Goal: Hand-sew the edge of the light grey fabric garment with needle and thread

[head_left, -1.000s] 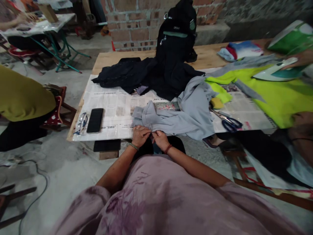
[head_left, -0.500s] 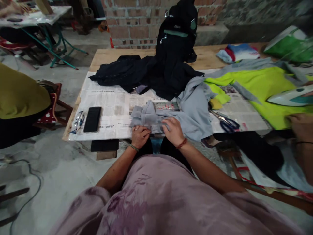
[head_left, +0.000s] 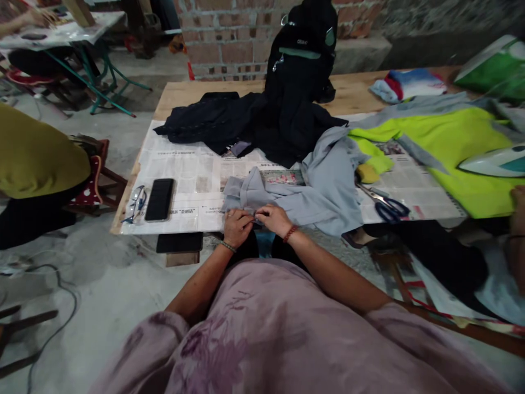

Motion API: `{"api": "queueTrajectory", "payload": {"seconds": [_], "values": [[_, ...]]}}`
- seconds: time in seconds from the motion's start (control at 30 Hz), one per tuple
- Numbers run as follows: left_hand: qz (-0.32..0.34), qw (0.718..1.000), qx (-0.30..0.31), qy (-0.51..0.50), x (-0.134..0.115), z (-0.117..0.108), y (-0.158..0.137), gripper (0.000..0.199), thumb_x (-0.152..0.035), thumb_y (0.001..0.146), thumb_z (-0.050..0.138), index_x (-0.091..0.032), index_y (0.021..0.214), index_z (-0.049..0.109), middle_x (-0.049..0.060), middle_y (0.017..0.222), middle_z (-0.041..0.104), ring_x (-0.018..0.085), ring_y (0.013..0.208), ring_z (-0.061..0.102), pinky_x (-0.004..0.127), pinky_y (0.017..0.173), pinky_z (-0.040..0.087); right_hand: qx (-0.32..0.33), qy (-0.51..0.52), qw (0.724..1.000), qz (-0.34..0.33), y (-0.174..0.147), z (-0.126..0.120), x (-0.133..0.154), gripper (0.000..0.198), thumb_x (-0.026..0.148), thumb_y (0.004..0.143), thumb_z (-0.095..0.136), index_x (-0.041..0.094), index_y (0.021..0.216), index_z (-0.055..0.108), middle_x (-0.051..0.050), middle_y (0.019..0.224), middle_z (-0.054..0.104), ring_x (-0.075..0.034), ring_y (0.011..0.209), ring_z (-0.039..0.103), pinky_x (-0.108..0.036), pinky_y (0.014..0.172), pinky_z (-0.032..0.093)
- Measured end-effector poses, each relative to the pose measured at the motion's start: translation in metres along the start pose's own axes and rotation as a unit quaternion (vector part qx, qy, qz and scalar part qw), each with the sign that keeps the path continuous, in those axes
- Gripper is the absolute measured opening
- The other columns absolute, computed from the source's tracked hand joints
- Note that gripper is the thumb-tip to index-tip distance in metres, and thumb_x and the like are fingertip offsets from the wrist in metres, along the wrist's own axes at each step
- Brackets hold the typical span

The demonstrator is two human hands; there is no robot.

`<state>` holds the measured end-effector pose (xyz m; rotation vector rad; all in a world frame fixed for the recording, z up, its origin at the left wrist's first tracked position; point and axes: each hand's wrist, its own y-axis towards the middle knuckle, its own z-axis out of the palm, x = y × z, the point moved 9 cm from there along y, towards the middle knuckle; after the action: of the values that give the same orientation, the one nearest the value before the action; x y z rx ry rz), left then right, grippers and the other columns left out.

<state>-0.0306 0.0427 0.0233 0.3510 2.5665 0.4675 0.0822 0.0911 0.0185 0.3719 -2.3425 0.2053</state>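
A light grey garment [head_left: 332,178] lies crumpled over the newspaper, its near end bunched at the table's front edge. My left hand [head_left: 238,227] is closed on that bunched edge, thumb and fingers pinched together. Close beside it, my right hand [head_left: 275,220] pinches the same fabric with its fingertips almost touching the left ones. Any small thing between the fingertips is too small to make out. To the right of the grey cloth rest dark-handled scissors [head_left: 389,208] and a small yellow piece [head_left: 367,173].
A black phone [head_left: 159,199] and glasses [head_left: 135,203] lie at the left. Behind are a dark garment [head_left: 213,123] and a black backpack [head_left: 303,60]. On the right, an iron [head_left: 492,161] rests on a yellow-green garment [head_left: 443,148] near a co-worker's hand [head_left: 519,200]. Someone sits at the left.
My right hand has moved left and closed in beside my left hand at the fabric edge. The co-worker's hand at the right has shifted toward the frame's edge. My view has turned slightly left.
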Motion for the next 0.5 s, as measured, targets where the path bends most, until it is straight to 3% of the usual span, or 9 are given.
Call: {"api": "queueTrajectory", "payload": {"seconds": [0.13,0.33,0.4,0.5], "values": [[-0.006,1.0,0.002,0.001,0.0,0.0,0.001,0.014,-0.022,0.078,0.057,-0.027,0.083,0.069,0.003,0.088,0.064,0.02,0.087,0.05,0.037,0.08,0.033,-0.013,0.015,1.0,-0.016,-0.002,-0.001,0.008,0.01,0.019,0.075,0.058,0.02,0.073,0.068,-0.002,0.078,0.062,-0.014,0.076,0.056,-0.025,0.073,0.042],[-0.012,1.0,0.01,0.018,0.002,0.003,0.002,0.016,-0.021,0.075,0.06,-0.026,0.086,0.069,0.003,0.093,0.066,0.021,0.09,0.051,0.038,0.079,0.034,-0.031,0.06,0.992,-0.106,-0.01,-0.003,0.029,0.012,0.015,0.078,0.051,0.019,0.078,0.062,-0.003,0.084,0.062,-0.014,0.083,0.055,-0.026,0.079,0.042],[-0.011,1.0,0.021,0.016,0.003,0.005,0.003,0.017,-0.019,0.076,0.058,-0.027,0.085,0.069,0.002,0.092,0.066,0.021,0.089,0.051,0.038,0.079,0.033,-0.024,0.102,0.992,-0.072,-0.008,0.0,0.021,0.01,0.017,0.077,0.05,0.019,0.077,0.06,-0.001,0.078,0.062,-0.013,0.076,0.056,-0.024,0.073,0.043],[-0.008,1.0,0.028,0.008,0.001,0.005,0.003,0.015,-0.022,0.079,0.057,-0.028,0.084,0.07,0.002,0.092,0.067,0.021,0.09,0.052,0.038,0.078,0.033,-0.01,0.231,0.971,0.054,0.001,0.011,-0.005,0.004,0.019,0.074,0.05,0.018,0.071,0.053,0.004,0.061,0.057,-0.008,0.05,0.049,-0.02,0.052,0.039]]}}
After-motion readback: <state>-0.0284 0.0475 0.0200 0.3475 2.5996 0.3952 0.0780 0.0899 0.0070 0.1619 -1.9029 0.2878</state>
